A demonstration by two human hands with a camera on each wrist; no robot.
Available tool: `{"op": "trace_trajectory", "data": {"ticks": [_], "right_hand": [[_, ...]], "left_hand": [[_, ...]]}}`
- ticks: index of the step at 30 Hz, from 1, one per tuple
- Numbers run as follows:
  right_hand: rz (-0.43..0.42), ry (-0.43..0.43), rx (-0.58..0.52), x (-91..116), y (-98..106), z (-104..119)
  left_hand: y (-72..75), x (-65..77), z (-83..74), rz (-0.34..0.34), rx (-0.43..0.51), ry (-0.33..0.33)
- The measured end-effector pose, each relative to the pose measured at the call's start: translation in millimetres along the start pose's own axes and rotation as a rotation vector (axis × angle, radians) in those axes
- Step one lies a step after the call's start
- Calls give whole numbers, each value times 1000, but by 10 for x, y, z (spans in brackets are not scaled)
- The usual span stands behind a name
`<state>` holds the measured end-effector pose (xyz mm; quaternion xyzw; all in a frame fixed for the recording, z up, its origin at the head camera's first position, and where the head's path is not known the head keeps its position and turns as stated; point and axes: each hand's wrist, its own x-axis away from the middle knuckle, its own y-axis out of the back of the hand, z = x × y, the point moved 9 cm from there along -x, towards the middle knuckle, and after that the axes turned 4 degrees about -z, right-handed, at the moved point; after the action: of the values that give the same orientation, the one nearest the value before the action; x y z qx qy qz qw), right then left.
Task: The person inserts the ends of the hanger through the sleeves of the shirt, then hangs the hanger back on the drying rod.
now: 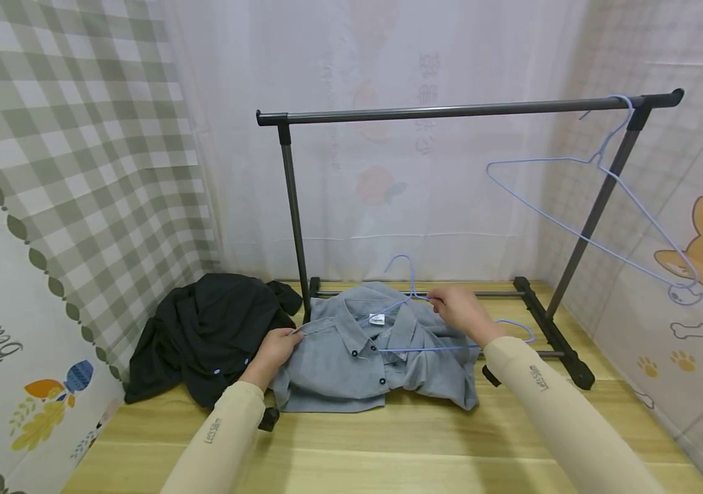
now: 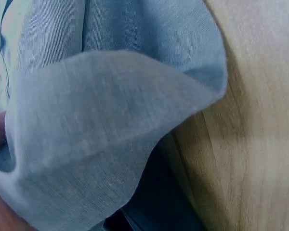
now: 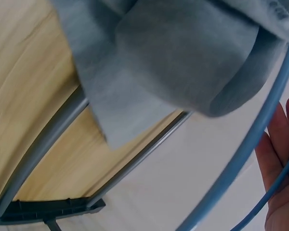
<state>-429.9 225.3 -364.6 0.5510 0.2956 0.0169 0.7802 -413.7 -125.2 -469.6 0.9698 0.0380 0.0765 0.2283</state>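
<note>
Left hand (image 1: 273, 353) pinches grey shirt (image 1: 332, 374) shoulder toward table (image 1: 339, 453) back edge; right hand (image 1: 462, 312) grips blue hanger (image 1: 425, 349) arm. Shirt likely soft, light; best held at shoulder seams.

We see a matt grey collared cloth shirt (image 1: 351, 374), smooth blue triangular plastic-looking hanger (image 1: 412, 294), long glossy dark metal rail (image 1: 450, 111) and yellowish wood-grained tabletop (image 1: 351, 453).

The left sleeve (image 1: 218, 446) and right sleeve (image 1: 573, 425) match: pale cream-yellow, smooth, close-fitting, ending in plain cuffs (image 1: 502, 351). Each bears small dark lettering (image 1: 538, 377) near the cuff (too small to read surely). The left hand (image 1: 273, 353) and right hand (image 1: 462, 312) are bare.
</note>
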Motion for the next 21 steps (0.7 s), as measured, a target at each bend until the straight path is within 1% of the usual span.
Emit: {"op": "trace_trajectory", "data": {"ticks": [4,11,17,21], "right_hand": [[-14,-16,-15,-50,-56,37],[-25,-6,-32,-125,-162,186],[-21,-21,-44,-157,-204,265],[-11,-31,-49,-166,-224,252]], "left_hand": [[-23,-10,25,35,14,12],[14,-13,67,18,9,11],[11,12,95,31,21,12],[2,10,98,51,34,7]]}}
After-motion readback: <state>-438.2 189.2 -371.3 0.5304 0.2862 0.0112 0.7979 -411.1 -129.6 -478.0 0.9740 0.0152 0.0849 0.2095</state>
